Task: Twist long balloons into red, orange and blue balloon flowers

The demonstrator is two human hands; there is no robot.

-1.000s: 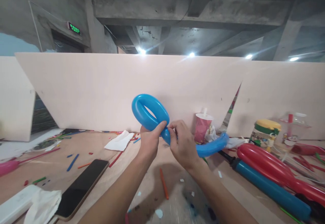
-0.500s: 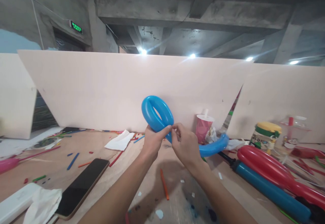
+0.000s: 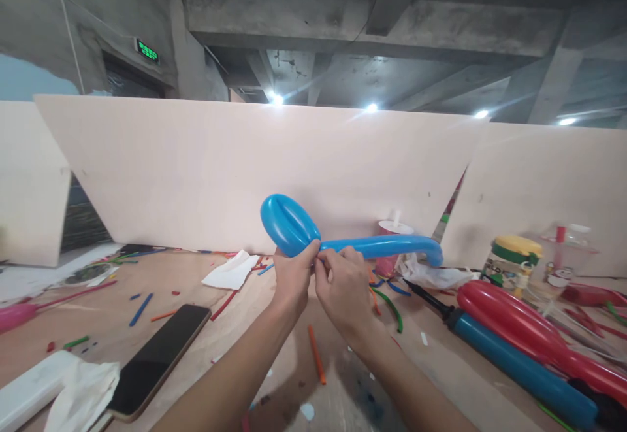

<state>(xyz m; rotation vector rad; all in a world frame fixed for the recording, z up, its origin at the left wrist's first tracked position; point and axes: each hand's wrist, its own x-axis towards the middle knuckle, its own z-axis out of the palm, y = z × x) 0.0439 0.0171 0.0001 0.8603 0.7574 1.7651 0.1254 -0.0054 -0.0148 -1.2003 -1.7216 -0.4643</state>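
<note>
Centre of the frame, and there's the blue balloon [image 3: 392, 247], held up over the table [image 3: 274, 353], its fat folded loop tilted toward the upper left, its long tail running right and drooping at the tip. The left hand [image 3: 292, 275] grips it at the base of the loop, thumb pressed near the narrow join. Right beside it, the right hand [image 3: 343, 285] pinches at that same join, thumb and fingertips closed together, the tail passing just behind the knuckles. Beyond the tail stands a cup [image 3: 394, 227], partly hidden. Lower right, a red balloon [image 3: 509, 314] lies along a blue pump [image 3: 524, 368]. Lower left, a dark-screened phone [image 3: 161, 360] touches a crumpled tissue [image 3: 85, 389]; lower middle, an orange strip [image 3: 316, 355].
</note>
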